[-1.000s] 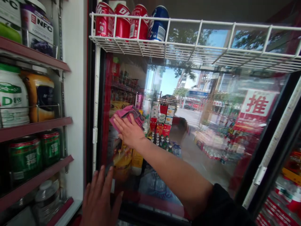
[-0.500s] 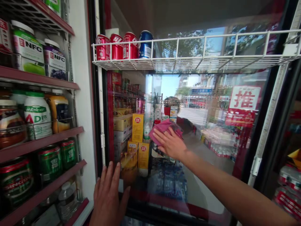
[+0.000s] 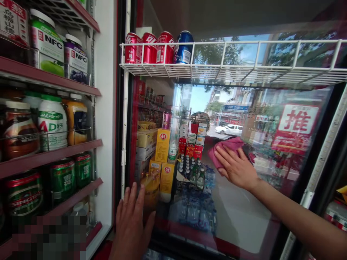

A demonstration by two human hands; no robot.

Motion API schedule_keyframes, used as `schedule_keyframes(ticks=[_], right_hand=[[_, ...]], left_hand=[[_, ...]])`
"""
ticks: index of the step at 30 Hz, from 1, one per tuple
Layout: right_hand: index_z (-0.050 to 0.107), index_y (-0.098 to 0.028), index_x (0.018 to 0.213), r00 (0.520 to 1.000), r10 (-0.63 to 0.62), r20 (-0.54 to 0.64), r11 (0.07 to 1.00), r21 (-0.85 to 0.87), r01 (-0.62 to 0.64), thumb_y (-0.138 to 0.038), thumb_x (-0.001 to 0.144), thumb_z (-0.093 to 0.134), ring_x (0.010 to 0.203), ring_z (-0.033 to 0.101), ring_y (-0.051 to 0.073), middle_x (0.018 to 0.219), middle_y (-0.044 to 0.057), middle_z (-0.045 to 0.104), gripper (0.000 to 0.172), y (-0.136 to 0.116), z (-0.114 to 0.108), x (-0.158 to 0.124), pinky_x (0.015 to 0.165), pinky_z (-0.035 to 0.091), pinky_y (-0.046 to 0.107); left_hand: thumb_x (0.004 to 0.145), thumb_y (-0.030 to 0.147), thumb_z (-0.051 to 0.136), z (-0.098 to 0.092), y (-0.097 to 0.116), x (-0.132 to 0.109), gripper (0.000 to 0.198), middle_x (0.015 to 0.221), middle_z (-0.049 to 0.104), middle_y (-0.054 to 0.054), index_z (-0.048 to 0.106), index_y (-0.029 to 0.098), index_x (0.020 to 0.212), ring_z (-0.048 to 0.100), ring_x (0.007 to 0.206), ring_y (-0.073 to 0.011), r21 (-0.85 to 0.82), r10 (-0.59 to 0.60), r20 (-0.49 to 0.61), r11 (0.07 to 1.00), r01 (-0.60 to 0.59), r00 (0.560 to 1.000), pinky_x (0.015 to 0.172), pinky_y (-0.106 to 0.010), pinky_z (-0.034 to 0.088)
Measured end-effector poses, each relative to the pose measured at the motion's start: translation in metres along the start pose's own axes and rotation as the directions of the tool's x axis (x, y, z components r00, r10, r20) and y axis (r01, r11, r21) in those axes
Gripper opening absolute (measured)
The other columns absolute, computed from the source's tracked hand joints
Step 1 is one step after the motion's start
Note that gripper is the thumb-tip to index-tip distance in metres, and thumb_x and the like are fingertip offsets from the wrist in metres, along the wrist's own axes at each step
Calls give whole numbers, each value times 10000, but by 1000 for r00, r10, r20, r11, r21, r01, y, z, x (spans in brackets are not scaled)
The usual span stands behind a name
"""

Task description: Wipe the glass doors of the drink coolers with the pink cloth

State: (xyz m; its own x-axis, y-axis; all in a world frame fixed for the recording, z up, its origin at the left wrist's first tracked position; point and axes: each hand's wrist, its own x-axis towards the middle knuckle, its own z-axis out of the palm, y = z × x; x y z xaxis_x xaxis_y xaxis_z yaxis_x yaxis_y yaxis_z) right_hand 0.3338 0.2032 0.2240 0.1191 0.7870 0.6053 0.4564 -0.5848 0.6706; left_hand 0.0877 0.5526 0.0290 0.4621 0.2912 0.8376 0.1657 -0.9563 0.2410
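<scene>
A pink cloth [image 3: 226,151] lies against the glass of a fridge door [image 3: 233,213], pressed there by my right hand [image 3: 235,168]. The fingers of that hand are stretched over the cloth, and part of the cloth is hidden beneath the palm. Lower left, my left hand [image 3: 134,224] rests at the door's dark frame with its fingers spread and nothing held in it. Above the hands, a white wire rack [image 3: 225,68] is fixed across the inside of the door. Red cans [image 3: 165,48] and a blue can [image 3: 183,48] stand at its left end.
Fridge shelves at left hold bottles and cans, such as a white bottle [image 3: 52,121] and a green can [image 3: 63,177]. A red and white sticker [image 3: 296,124] is on the glass at right. Yellow boxes [image 3: 162,146] and bottles show in the glass.
My right hand has slid the cloth to the right across the glass. The left hand stays at the door frame, and the view has shifted slightly.
</scene>
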Motion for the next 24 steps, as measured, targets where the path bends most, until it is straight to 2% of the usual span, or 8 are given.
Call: schedule_keyframes(ticks=[5,15,21,24], right_hand=[[289,-175,1779,998,-16,-68,1000,1,16,-459,1103,578,1528,520,408,1786,137,458,788,-29,-6,45,1272,345,676],[42,-205,1813,993,-49,-109,995,79,58,-466,1125,546,1611,443,413,1853,110,325,892,-77,-1,130,1333,291,709],[-1,-197,1816,985,-95,-144,979,167,119,-404,1123,510,1636,421,423,1858,116,318,886,-109,5,191,1353,281,755],[99,-164,1817,981,-105,-165,970,201,138,-379,1110,521,1659,386,426,1863,133,304,851,-127,6,220,1373,253,757]], left_hand=[[1054,333,581,4,-1,-1,851,1855,301,-165,160,280,1792,294,1726,-393,-5,-2,8,1000,2,1000,1276,-679,445],[1044,363,594,5,-18,-2,882,1844,327,-167,145,280,1798,322,1712,-417,15,-11,3,1000,11,1000,1246,-709,481],[1061,359,559,2,-24,-6,832,1833,352,-164,174,273,1793,336,1707,-416,10,-45,-6,999,45,999,1237,-728,488],[1061,364,560,1,-31,-9,826,1839,343,-155,185,273,1791,320,1715,-405,15,-64,1,998,64,998,1256,-719,474]])
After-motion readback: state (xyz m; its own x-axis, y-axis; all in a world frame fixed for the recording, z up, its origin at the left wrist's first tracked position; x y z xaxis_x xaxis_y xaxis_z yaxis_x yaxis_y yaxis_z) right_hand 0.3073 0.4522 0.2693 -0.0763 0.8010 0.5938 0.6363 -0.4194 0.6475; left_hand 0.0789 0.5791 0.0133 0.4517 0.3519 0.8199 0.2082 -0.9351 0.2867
